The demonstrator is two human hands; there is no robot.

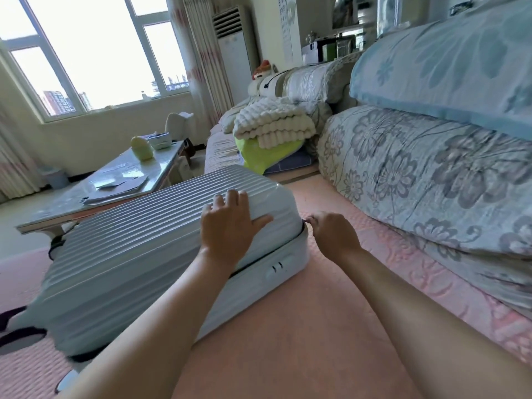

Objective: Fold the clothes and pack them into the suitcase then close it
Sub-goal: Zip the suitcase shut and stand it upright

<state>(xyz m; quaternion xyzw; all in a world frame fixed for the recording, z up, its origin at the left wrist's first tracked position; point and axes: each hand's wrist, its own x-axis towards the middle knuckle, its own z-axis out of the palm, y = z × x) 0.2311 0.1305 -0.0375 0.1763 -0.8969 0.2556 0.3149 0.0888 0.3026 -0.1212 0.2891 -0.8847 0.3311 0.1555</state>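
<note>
Pressing suitcase (138,254) lid, left hand (227,226) spread flat; right hand (331,237) pinching zipper pull (307,221) (far corner).

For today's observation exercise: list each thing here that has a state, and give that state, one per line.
Pale grey ribbed hard-shell suitcase: lying flat, halves together.
Small dark zip pull: at the suitcase's corner.
Left hand: flat, pressing on the suitcase.
Right hand: pinching the zip pull.
Cream knobbly blanket: folded.
</note>
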